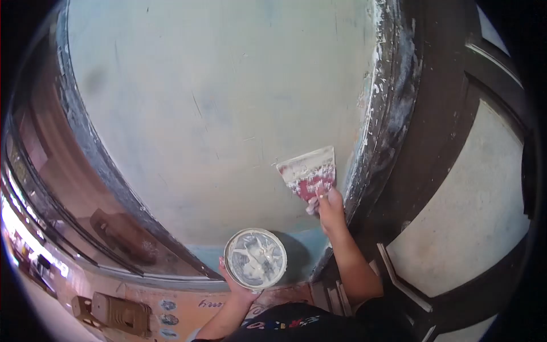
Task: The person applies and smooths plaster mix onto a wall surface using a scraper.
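Observation:
My right hand (330, 206) grips a wide putty knife (307, 172) by its lower end. The blade points up toward the pale wall panel (228, 114), its red part smeared with white putty. Lower down, my left hand (236, 285) is wrapped round the side and underside of a round tub (283, 251). Streaks of white putty (256, 259) coat the inside of the tub, which faces me. Most of the left hand's fingers are hidden beneath it.
Dark wooden frames edge the panel, with a white-flecked post (376, 114) on the right. Beyond that stands a dark door frame with a pale panel (461, 211). A brown plastic chair (122, 313) is at the lower left, near the painted lettering (212, 304).

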Motion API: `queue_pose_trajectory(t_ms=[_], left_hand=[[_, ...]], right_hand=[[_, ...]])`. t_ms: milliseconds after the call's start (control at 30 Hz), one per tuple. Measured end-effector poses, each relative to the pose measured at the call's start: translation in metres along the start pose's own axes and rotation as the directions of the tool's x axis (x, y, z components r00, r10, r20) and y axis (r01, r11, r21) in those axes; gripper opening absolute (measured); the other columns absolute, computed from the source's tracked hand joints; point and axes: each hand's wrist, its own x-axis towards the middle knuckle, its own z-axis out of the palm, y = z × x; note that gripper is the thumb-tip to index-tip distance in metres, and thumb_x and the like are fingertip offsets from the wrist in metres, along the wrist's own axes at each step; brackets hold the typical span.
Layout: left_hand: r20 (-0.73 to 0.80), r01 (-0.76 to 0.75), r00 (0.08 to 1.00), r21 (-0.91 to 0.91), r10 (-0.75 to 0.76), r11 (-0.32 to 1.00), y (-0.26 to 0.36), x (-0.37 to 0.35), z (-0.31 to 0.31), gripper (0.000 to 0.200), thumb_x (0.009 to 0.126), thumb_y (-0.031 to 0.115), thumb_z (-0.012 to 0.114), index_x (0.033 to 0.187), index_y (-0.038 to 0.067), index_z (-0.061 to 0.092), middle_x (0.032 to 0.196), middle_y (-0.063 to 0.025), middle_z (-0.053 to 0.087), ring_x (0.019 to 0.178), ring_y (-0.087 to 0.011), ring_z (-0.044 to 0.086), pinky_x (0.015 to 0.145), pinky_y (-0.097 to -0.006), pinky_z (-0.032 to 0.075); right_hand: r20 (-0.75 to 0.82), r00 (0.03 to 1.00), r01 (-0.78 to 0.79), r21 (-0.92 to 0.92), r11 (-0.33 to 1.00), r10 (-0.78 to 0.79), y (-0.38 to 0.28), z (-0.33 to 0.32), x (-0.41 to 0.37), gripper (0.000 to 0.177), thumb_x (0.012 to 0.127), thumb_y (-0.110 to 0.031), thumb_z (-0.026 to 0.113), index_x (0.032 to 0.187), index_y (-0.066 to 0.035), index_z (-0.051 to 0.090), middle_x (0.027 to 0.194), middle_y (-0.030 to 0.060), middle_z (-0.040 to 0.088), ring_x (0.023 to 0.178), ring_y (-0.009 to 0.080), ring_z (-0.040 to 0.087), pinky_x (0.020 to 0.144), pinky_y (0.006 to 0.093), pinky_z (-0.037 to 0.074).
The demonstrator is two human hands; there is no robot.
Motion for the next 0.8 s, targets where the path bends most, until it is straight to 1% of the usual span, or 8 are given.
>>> queue_pose_trajectory(t_ms=[33,133,267,400,467,600,667,800], left_hand=[[-0.037,-0.002,0.999,0.036,0.003,0.999,0.003,-0.002,-0.004,0.080,0.080,0.074,0.040,0.139,0.019,0.043,0.141,-0.0085,0.043,0.125,-0.0346,0.044,0.101,-0.0565,0.037],[-0.025,0.026,0.999,0.043,-0.024,0.999,0.014,-0.002,-0.017,0.079,0.080,0.074,0.040,0.139,0.020,0.043,0.141,-0.0079,0.043,0.126,-0.0345,0.043,0.101,-0.0567,0.036],[-0.037,0.017,0.999,0.060,-0.014,0.998,0.026,-0.006,-0.025,0.079,0.082,0.074,0.036,0.139,0.021,0.043,0.142,-0.0075,0.042,0.126,-0.0336,0.043,0.101,-0.0550,0.037],[0.002,0.060,0.998,0.118,-0.061,0.991,0.035,-0.007,-0.022,0.080,0.081,0.075,0.038,0.139,0.020,0.042,0.142,-0.0069,0.042,0.127,-0.0332,0.043,0.101,-0.0555,0.037],[-0.024,0.066,0.998,0.074,-0.065,0.995,0.037,-0.007,-0.028,0.081,0.080,0.075,0.038,0.139,0.020,0.042,0.142,-0.0070,0.042,0.127,-0.0333,0.043,0.101,-0.0555,0.037],[0.063,0.069,0.995,0.103,-0.076,0.992,0.043,-0.009,-0.029,0.079,0.082,0.075,0.036,0.140,0.021,0.041,0.143,-0.0072,0.041,0.128,-0.0332,0.042,0.102,-0.0548,0.036],[0.004,0.109,0.994,0.132,-0.111,0.985,0.044,-0.011,-0.027,0.079,0.082,0.074,0.034,0.140,0.021,0.041,0.143,-0.0071,0.040,0.128,-0.0332,0.041,0.103,-0.0546,0.036],[0.016,0.151,0.988,0.129,-0.154,0.980,0.042,-0.014,-0.023,0.080,0.082,0.075,0.034,0.140,0.021,0.041,0.144,-0.0069,0.040,0.129,-0.0333,0.041,0.104,-0.0546,0.035]], right_hand=[[-0.031,0.997,-0.070,0.025,0.997,0.071,0.013,-0.004,-0.002,0.022,0.100,-0.021,0.048,0.097,-0.001,0.056,0.071,0.0041,0.058,0.057,0.0109,0.053,0.050,0.0273,0.045],[0.005,1.000,0.004,0.048,0.999,-0.004,0.046,-0.018,-0.032,0.023,0.099,-0.023,0.050,0.094,-0.001,0.056,0.069,0.0046,0.058,0.057,0.0113,0.053,0.049,0.0278,0.045],[0.015,0.992,0.122,0.047,0.991,-0.123,-0.001,0.003,-0.015,0.023,0.099,-0.024,0.049,0.096,-0.003,0.057,0.072,0.0032,0.058,0.057,0.0115,0.053,0.053,0.0265,0.045],[-0.046,0.993,0.116,0.104,0.988,-0.112,0.028,0.005,0.002,0.023,0.099,-0.025,0.049,0.096,-0.004,0.057,0.073,0.0029,0.058,0.058,0.0116,0.054,0.054,0.0261,0.045],[-0.054,0.998,-0.026,0.096,0.995,0.031,0.071,-0.011,-0.028,0.024,0.100,-0.025,0.048,0.095,-0.004,0.057,0.071,0.0029,0.057,0.058,0.0113,0.053,0.054,0.0267,0.044],[-0.113,0.987,-0.101,0.124,0.987,0.115,0.064,-0.008,-0.054,0.025,0.100,-0.026,0.048,0.094,-0.004,0.057,0.069,0.0023,0.056,0.057,0.0107,0.051,0.053,0.0267,0.043],[-0.062,0.996,0.058,-0.021,0.998,-0.059,0.039,-0.007,-0.033,0.026,0.100,-0.028,0.048,0.091,-0.005,0.056,0.069,0.0021,0.056,0.055,0.0106,0.051,0.051,0.0264,0.041],[-0.094,0.991,0.082,-0.093,0.992,-0.090,0.050,-0.007,-0.009,0.027,0.100,-0.030,0.049,0.087,-0.007,0.054,0.067,0.0017,0.054,0.054,0.0105,0.050,0.051,0.0261,0.040]])
